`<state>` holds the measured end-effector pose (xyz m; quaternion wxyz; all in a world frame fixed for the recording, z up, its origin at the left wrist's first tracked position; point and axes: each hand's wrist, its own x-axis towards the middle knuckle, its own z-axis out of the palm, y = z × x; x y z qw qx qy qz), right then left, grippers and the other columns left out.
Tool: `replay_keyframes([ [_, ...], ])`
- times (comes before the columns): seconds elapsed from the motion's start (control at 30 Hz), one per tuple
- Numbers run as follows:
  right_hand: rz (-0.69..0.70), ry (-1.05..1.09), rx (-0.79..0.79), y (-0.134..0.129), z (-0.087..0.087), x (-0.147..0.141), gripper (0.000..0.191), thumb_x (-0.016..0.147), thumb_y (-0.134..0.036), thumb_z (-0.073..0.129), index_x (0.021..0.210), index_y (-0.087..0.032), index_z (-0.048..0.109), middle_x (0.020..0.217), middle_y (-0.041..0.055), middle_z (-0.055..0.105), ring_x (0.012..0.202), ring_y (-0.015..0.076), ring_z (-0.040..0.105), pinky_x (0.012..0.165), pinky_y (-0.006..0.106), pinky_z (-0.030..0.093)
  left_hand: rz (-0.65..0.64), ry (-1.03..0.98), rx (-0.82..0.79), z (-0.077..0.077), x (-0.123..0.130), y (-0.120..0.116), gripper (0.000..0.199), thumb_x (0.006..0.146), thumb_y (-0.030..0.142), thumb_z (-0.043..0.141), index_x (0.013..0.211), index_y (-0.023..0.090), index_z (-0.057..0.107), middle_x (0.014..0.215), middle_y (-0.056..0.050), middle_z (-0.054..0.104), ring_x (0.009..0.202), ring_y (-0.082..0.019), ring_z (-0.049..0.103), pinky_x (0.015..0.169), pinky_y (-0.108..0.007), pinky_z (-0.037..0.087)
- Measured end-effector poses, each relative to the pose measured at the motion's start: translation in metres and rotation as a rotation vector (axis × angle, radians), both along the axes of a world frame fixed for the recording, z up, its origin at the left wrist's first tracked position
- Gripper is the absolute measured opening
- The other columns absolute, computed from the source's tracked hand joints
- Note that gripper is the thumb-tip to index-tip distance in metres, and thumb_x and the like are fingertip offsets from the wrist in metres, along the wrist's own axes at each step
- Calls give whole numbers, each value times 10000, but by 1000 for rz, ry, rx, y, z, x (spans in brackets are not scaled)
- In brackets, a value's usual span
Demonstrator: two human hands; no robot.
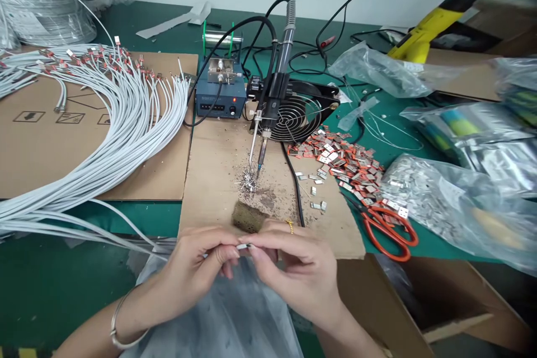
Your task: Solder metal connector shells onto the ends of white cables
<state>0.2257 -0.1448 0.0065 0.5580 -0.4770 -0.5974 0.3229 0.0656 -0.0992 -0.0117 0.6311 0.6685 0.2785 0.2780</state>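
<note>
My left hand (pixel 205 260) and my right hand (pixel 293 263) meet at the lower middle, just in front of the brown sponge (pixel 248 217). Between their fingertips is a small whitish piece (pixel 242 246) with a dark end; the left thumb and forefinger pinch its pale part, and the right fingers close on the dark end. Its exact shape is mostly hidden by the fingers. Above the sponge, the soldering iron (pixel 271 106) points down in its mount, its tip over a heap of solder bits (pixel 248 182).
White cables (pixel 138 140) fan across cardboard at left. A blue soldering station (pixel 221 95), a black fan (pixel 293 117) and a solder spool (pixel 222 39) stand behind. Metal connectors (pixel 352 165), orange scissors (pixel 388 229) and plastic bags (pixel 444 207) lie right, with a yellow heat gun (pixel 428 28) beyond.
</note>
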Motion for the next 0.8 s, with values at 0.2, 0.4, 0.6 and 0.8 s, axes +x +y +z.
replay_keyframes([
  [0.2,364,674,-526,4,-24,-2,191,701,-363,706,668,-178,740,414,-41,485,355,50,332,368,192,266,-151,53,139,5,-4,7,216,883,145,484,726,140,634,664,-15,617,615,-93,562,611,-187,420],
  [0.4,217,395,-469,1,-9,9,111,766,-201,639,854,-181,703,553,-22,559,445,65,425,407,174,315,-96,142,-141,13,-5,6,211,849,296,556,706,144,586,673,-11,598,592,-105,542,572,-211,429],
  [0.6,115,3,-306,-7,2,9,126,720,-144,666,839,-184,663,631,-14,588,493,84,406,444,205,340,126,166,238,7,-2,1,149,831,204,584,694,150,565,623,12,539,560,-85,469,521,-189,361],
  [0.8,-39,-48,-254,-6,1,0,70,761,-174,614,695,-165,636,544,-19,538,474,94,437,449,222,357,230,168,591,5,2,-4,125,811,94,573,717,159,525,581,39,471,513,-68,437,503,-184,341],
])
